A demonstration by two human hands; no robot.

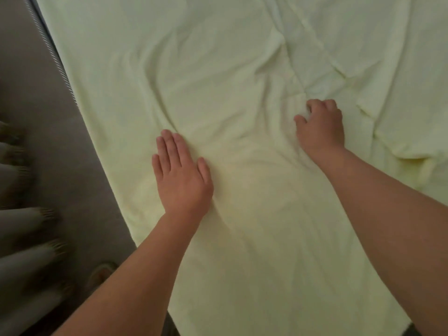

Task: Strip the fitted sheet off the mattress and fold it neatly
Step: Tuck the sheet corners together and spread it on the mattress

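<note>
Fitted sheet (pixel 218 69) lying loose and rumpled across the mattress (pixel 36 93), stopping short of its piped left edge. I read the left hand (pixel 181 180), fingers (pixel 169 149) flat and together, as pinning the cloth, while the right hand (pixel 321 127) curls into a bunch of fabric (probably to draw a fold).

Count: sheet (pixel 218 69) x1. Hands x2: left hand (pixel 181 175), right hand (pixel 321 127). Bare forearms (pixel 135 275) x2, one per hand. Grey strip (pixel 36 81) x1 down the left side, with corded trim (pixel 60 64) x1 along it. Pale fringed folds (pixel 21 226) at far left: at least 5 (blurred, exact number not readable).
</note>
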